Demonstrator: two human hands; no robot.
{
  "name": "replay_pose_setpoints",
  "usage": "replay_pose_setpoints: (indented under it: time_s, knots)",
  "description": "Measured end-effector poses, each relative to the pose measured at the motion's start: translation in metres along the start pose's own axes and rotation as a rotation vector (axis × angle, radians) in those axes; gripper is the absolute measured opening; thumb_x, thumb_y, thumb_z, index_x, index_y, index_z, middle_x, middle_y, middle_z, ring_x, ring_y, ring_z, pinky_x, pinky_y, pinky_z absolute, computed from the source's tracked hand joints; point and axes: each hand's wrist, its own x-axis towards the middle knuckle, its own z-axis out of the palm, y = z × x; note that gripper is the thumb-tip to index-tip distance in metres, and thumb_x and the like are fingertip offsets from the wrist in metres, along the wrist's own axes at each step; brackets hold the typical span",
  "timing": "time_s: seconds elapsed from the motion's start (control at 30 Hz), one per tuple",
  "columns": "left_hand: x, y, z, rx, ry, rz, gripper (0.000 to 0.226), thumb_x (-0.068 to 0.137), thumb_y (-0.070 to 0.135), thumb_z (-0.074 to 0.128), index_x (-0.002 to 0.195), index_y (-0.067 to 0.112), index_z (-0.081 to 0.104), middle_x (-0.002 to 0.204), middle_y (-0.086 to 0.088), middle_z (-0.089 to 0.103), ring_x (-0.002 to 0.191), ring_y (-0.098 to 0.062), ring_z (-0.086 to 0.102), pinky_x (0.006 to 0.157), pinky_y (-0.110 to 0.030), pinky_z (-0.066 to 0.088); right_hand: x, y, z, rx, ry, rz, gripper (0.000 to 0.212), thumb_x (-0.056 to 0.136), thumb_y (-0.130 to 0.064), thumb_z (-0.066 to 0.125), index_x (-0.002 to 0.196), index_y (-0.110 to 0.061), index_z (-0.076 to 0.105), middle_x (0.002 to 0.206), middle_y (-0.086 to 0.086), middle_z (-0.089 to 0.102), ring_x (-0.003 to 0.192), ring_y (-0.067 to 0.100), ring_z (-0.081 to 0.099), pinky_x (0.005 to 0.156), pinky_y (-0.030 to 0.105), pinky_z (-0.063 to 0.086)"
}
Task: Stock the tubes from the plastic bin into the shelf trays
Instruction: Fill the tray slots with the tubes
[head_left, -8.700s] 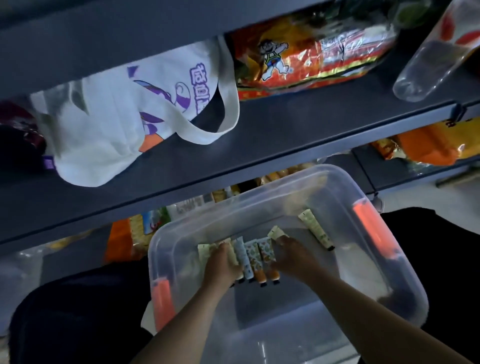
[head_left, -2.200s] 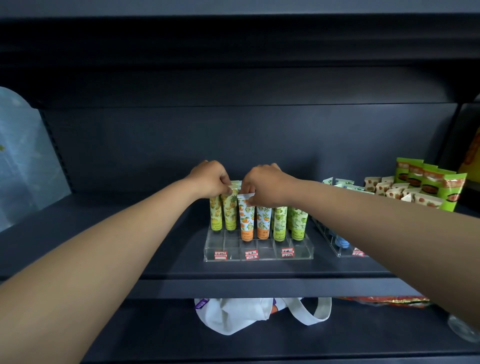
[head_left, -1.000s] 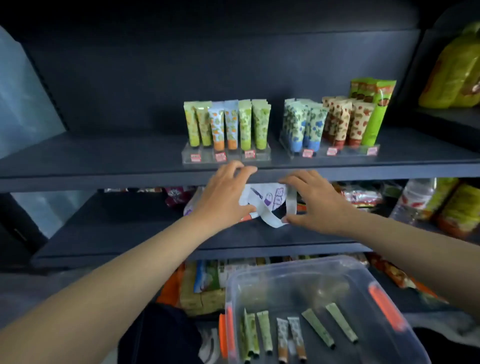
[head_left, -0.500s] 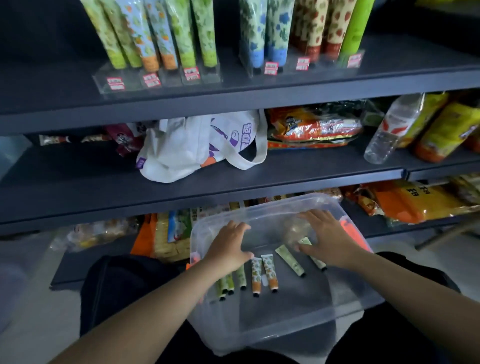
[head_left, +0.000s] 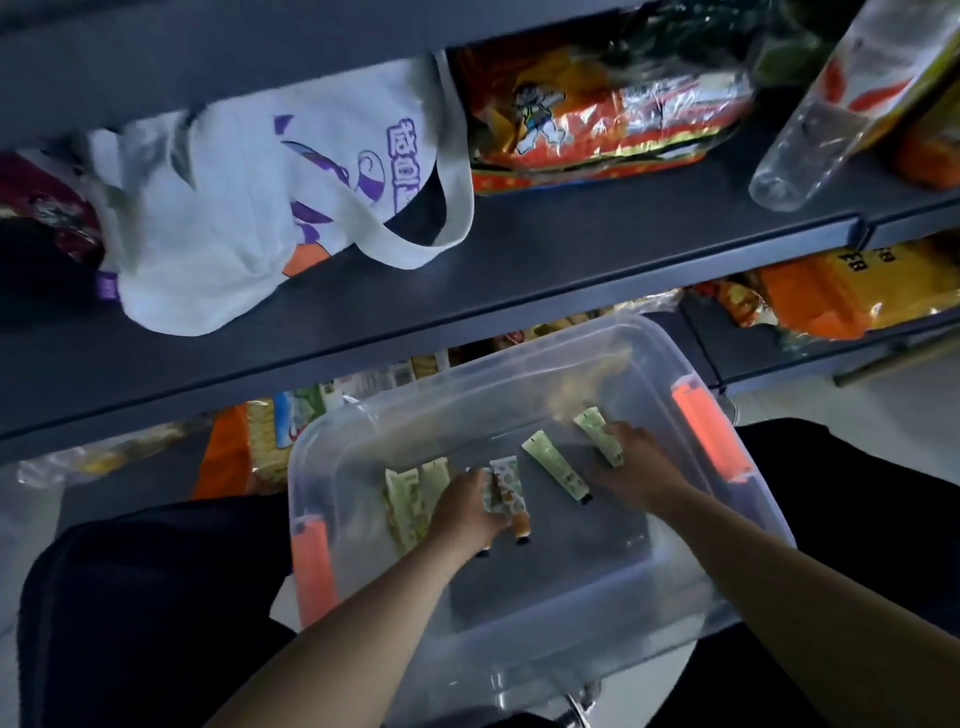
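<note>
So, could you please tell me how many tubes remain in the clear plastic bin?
6 visible: two pale green tubes leftmost, two orange-capped tubes at the left hand, one green mid-bin, one by the right hand. More may be hidden.

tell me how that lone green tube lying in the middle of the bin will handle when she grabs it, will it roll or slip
The green tube lies flat, tapering from a wide crimped end to a small dark cap, so it probably won't roll far. It looks small and likely light. Its glossy skin on the smooth plastic bin floor may let it slide when nudged, so a pinch from the right hand seems safer.

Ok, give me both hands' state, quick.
Left hand: closing on the orange-capped tubes; grip unclear.
Right hand: on a green tube; grip unclear.
</note>
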Motion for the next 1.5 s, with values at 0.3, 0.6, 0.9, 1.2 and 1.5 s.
replay_pose_setpoints:
  time_s: [0.3, 0.6, 0.9, 1.2, 1.5]
  knots:
    - [0.03, 0.002, 0.052, -0.12, 0.098, -0.141, 0.02, 0.075, 0.009, 0.067, 0.082, 0.011, 0.049, 0.072, -0.005, 0.057, 0.07, -0.024, 0.059, 0.059, -0.031, 0.046, 0.033, 0.015, 0.028, 0.129, 0.001, 0.068, 0.064, 0.086, -0.026, 0.061, 0.141, -0.007, 0.034, 0.135, 0.019, 0.045, 0.126, 0.034, 0.043, 0.105, 0.038, 0.036]
    - [0.031, 0.001, 0.062, -0.119, 0.191, -0.162, 0.008, 0.087, 0.019, 0.06, 0.093, 0.014, 0.058, 0.073, 0.003, 0.061, 0.073, -0.021, 0.063, 0.057, -0.025, 0.045, 0.045, 0.024, 0.044, -0.026, 0.064, 0.107, 0.045, 0.089, -0.015, 0.052, 0.132, -0.012, 0.037, 0.12, 0.015, 0.055, 0.112, 0.035, 0.055, 0.091, 0.037, 0.044]
    - [0.025, -0.009, 0.037, -0.254, 0.099, -0.206, 0.009, 0.081, 0.011, 0.062, 0.072, 0.013, 0.066, 0.069, -0.009, 0.064, 0.056, -0.018, 0.058, 0.054, -0.022, 0.039, 0.042, 0.017, 0.027, 0.652, -0.214, 0.286, 0.016, 0.073, 0.005, 0.06, 0.086, 0.002, 0.069, 0.083, 0.022, 0.062, 0.08, 0.035, 0.063, 0.073, 0.042, 0.053]
    - [0.002, -0.001, 0.0, -0.689, 0.0, -0.172, 0.018, 0.079, -0.006, 0.063, 0.073, 0.011, 0.064, 0.05, 0.005, 0.064, 0.049, -0.014, 0.06, 0.053, -0.023, 0.044, -0.001, -0.028, -0.013, 1.49, -0.421, 0.241, 0.024, 0.082, 0.005, 0.041, 0.097, -0.006, 0.056, 0.071, 0.006, 0.047, 0.062, 0.015, 0.045, 0.065, 0.028, 0.043]
    - [-0.041, 0.013, -0.037, -0.796, -0.046, -0.013, 0.016, 0.072, -0.003, 0.07, 0.076, 0.011, 0.065, 0.062, 0.003, 0.066, 0.057, -0.013, 0.061, 0.07, -0.03, 0.052, -0.045, -0.053, -0.033, 1.423, -0.429, -0.007, 0.019, 0.096, -0.004, 0.041, 0.103, -0.005, 0.058, 0.091, 0.01, 0.059, 0.083, 0.019, 0.059, 0.075, 0.03, 0.049]
